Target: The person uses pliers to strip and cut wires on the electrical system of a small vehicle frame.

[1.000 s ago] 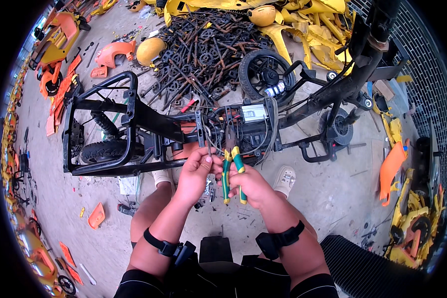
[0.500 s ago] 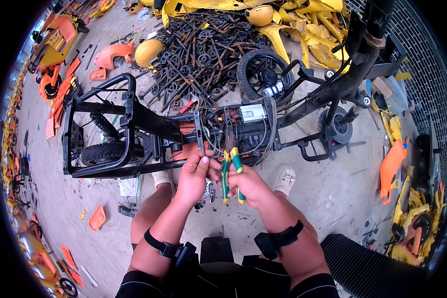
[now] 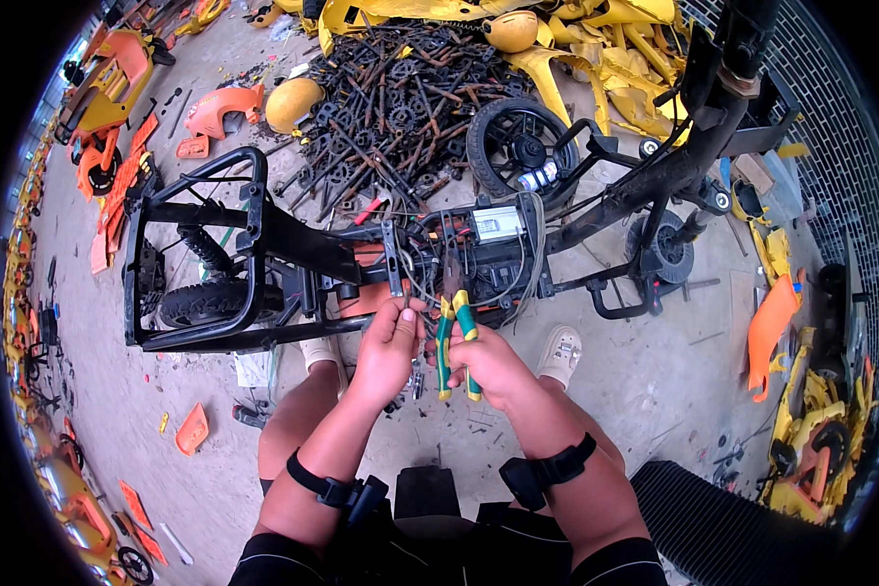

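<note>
My right hand [image 3: 493, 363] is closed round the green and yellow handles of a pair of pliers [image 3: 461, 314]. The handles are spread apart, and the jaws point away from me into the wiring [image 3: 430, 249] of a black scooter frame [image 3: 303, 239]. Just left of the pliers, my left hand [image 3: 389, 342] pinches a thin, dark piece, perhaps a cable, between thumb and fingers; its kind is too small to make out. A silver box with a white label [image 3: 498, 223] sits in the frame beyond the pliers. What the jaws touch is hard to see.
Beyond the frame lies a heap of rusty metal parts [image 3: 391, 117], with a loose wheel [image 3: 521, 148] at its right. Yellow panels [image 3: 606, 59] pile up behind. Orange pieces [image 3: 193, 428] lie on the concrete floor at left. A black ribbed mat [image 3: 723, 518] is at lower right.
My left hand has shifted slightly to the right and its fingers have curled in more. My right hand and the pliers stay in nearly the same place.
</note>
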A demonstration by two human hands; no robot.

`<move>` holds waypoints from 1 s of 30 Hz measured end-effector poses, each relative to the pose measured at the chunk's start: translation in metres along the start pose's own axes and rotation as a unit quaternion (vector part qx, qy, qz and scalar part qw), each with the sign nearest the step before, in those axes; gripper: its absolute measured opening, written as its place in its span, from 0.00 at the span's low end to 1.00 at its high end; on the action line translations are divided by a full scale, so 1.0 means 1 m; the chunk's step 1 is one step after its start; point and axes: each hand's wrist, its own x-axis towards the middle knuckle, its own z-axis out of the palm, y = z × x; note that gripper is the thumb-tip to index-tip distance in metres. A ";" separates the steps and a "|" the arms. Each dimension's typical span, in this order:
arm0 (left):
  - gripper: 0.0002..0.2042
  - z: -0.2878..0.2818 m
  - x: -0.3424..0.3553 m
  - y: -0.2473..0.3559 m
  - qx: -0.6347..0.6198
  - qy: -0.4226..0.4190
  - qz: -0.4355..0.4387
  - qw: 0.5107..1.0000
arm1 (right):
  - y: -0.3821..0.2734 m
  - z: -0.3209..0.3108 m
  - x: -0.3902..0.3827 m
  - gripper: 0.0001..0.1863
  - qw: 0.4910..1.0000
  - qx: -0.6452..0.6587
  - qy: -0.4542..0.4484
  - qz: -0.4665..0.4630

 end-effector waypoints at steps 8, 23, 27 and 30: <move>0.12 0.000 -0.003 0.010 -0.027 0.017 -0.025 0.999 | -0.001 0.004 -0.002 0.22 1.000 -0.008 0.009 0.006; 0.21 0.001 -0.005 0.020 -0.017 0.066 -0.059 0.996 | 0.003 0.008 -0.003 0.23 1.000 -0.014 0.025 0.011; 0.22 0.000 -0.005 0.023 -0.033 0.069 -0.061 0.995 | 0.002 0.009 -0.002 0.23 0.999 -0.019 0.025 0.015; 0.21 0.001 -0.005 0.023 -0.041 0.062 -0.062 0.995 | 0.003 0.008 -0.001 0.23 1.000 -0.018 0.019 0.010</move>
